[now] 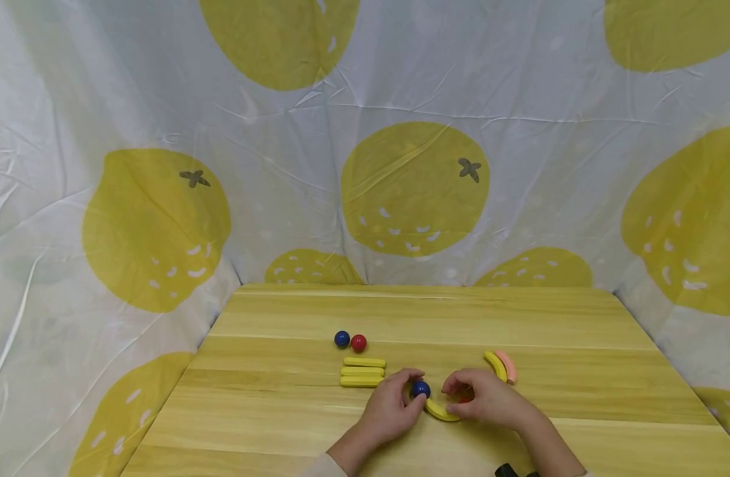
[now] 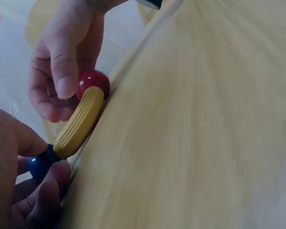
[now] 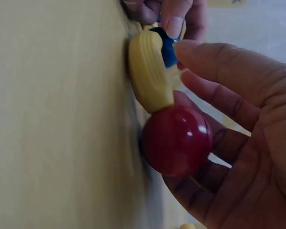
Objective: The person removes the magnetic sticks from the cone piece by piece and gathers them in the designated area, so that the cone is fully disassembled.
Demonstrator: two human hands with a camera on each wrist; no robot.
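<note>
A blue ball [image 1: 421,389], a curved yellow stick [image 1: 441,411] and a red ball [image 3: 176,140] lie joined end to end low over the table. My left hand [image 1: 393,409] pinches the blue ball between thumb and fingers, as the left wrist view also shows. At the other end, my right hand [image 1: 489,399] is around the red ball with loosely bent fingers [image 3: 224,143]. Its thumb stands off the ball in the right wrist view. From the head, the right fingers mostly hide the red ball. The yellow stick [image 2: 81,121] bows between both hands.
Three straight yellow sticks [image 1: 363,372] lie in a stack left of the hands. Behind them sit another blue ball [image 1: 342,339] and red ball [image 1: 358,342]. Past my right hand are a curved yellow piece [image 1: 495,366] and a pink one [image 1: 507,366]. A lemon-print cloth [image 1: 293,185] hangs behind the table.
</note>
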